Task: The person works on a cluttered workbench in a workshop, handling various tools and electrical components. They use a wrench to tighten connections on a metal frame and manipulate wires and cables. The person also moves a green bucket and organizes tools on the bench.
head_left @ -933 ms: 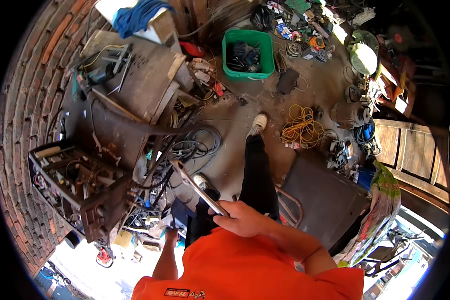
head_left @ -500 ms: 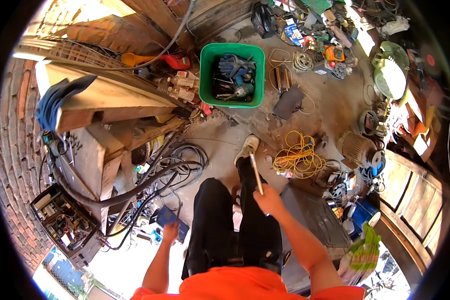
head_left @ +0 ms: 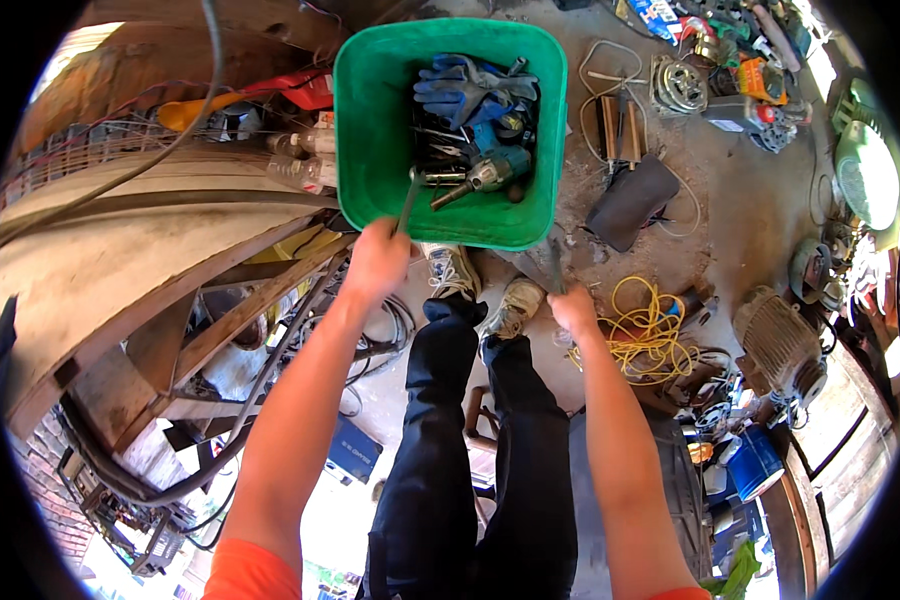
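My left hand (head_left: pixel 378 262) is closed around a slim grey metal tool (head_left: pixel 408 203), whose tip reaches over the near wall of a green plastic bin (head_left: pixel 370 205). My right hand (head_left: pixel 574 308) grips a long grey tool (head_left: pixel 556 268) just outside the bin's near right corner. Motion blur hides the exact kind of both tools. Inside the bin lie blue-grey work gloves (head_left: pixel 460 92), a teal power drill (head_left: pixel 495 170) and several dark and metal hand tools. My shoes (head_left: pixel 452 270) stand close to the bin.
On the right lie a yellow cord coil (head_left: pixel 650 335), a dark pouch (head_left: pixel 632 203) and an electric motor (head_left: pixel 778 338). A wooden frame (head_left: pixel 160 220) stands left, with black hoses (head_left: pixel 230 460) below. A red container (head_left: pixel 310 90) and plastic bottles (head_left: pixel 305 160) sit beside the bin.
I have come closer to the green bin, which looks larger. Both hands have moved forward with their tools, the left one up to the bin's near edge.
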A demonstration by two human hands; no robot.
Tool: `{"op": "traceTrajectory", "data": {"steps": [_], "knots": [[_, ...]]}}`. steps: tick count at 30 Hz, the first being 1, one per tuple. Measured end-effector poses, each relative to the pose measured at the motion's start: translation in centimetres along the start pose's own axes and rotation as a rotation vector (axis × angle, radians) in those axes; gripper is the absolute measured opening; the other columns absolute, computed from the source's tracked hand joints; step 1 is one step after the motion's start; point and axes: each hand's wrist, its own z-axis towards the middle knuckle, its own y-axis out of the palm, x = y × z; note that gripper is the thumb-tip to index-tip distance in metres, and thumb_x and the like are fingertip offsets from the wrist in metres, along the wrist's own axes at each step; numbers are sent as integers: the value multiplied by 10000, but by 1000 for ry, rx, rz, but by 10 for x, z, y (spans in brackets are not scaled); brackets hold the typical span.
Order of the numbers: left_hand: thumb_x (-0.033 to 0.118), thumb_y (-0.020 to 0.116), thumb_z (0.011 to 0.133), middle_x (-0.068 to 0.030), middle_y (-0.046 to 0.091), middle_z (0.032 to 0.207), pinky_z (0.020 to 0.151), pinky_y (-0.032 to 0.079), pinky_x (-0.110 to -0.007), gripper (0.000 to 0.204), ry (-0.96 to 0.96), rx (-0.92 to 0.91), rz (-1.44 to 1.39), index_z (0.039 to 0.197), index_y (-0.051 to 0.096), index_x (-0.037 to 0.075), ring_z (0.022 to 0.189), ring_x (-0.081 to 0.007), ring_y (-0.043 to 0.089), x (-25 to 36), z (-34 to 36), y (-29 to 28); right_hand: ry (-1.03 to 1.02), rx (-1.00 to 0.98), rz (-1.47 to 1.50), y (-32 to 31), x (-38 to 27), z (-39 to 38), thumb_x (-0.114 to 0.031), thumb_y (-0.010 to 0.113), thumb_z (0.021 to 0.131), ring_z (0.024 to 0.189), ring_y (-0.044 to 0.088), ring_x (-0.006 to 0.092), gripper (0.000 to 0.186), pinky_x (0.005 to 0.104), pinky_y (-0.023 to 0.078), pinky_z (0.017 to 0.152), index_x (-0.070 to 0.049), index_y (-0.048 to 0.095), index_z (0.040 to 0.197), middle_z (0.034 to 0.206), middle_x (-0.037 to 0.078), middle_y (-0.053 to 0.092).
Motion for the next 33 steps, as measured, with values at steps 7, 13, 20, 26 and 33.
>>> {"op": "traceTrajectory", "data": {"steps": [7, 13, 20, 26, 33], "knots": [[131, 431, 807, -296, 593, 1041, 876, 442, -481, 291, 24, 45, 567, 1002, 555, -47, 1027, -416, 562, 3, 119, 24, 14, 163, -128, 29, -10, 63, -297, 584, 807, 934, 589, 441, 410, 482, 460, 834, 50, 516, 1015, 938, 301, 613], [138, 446, 822, -264, 557, 1160, 910, 449, -438, 406, -160, -104, 865, 1201, 453, -7, 1085, -381, 553, -7, 160, 41, -23, 150, 71, 78, 43, 115, -287, 565, 816, 912, 599, 434, 411, 499, 465, 803, 30, 476, 1062, 928, 296, 616], [190, 649, 776, -235, 334, 1317, 912, 436, -463, 634, 346, 225, 737, 1318, 351, 51, 1189, -426, 392, 34, 165, 43, 3, 216, 59, 53, 43, 106, -209, 606, 800, 880, 617, 403, 406, 459, 484, 774, 35, 509, 1110, 963, 282, 618], [208, 738, 673, -139, 290, 1411, 990, 328, -508, 837, 932, 406, 1302, 1390, 312, 275, 1280, -337, 317, 86, 212, 52, -139, 317, 734, -34, -56, 63, -101, 542, 878, 749, 630, 174, 302, 284, 501, 690, 50, 525, 1139, 933, 148, 640], [37, 575, 740, -123, 523, 1150, 871, 445, -444, 411, 848, 233, 1059, 1128, 578, 170, 1082, -322, 500, 98, 212, 29, -376, 439, 853, -83, -161, 3, -93, 521, 916, 731, 582, 98, 235, 211, 468, 668, 30, 542, 1114, 879, 76, 627]]}}
